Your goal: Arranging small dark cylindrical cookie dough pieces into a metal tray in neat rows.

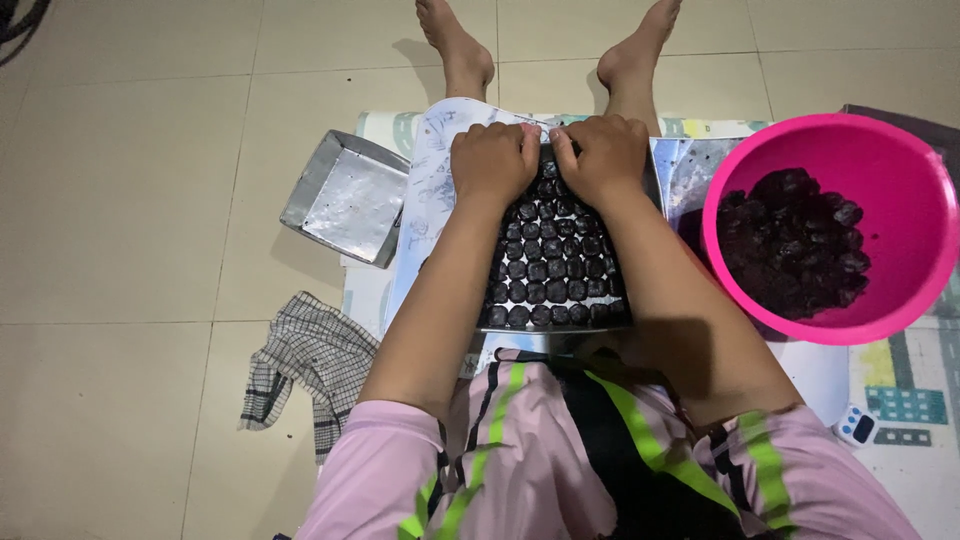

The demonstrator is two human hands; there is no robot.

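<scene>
A metal tray (556, 326) lies on the floor between my legs, packed with rows of small dark round pieces (553, 265). My left hand (492, 160) and my right hand (601, 155) rest side by side at the tray's far end, fingers curled down onto the pieces there. Whether either hand pinches a piece is hidden by the knuckles. A pink plastic basin (880, 148) at my right holds a heap of dark sticky lumps (795, 245).
An empty square metal tray (345, 197) sits to the left on the tiled floor. A checked cloth (305, 365) lies crumpled at the near left. Printed paper sheets (432, 195) lie under the filled tray. My bare feet (460, 45) stretch ahead.
</scene>
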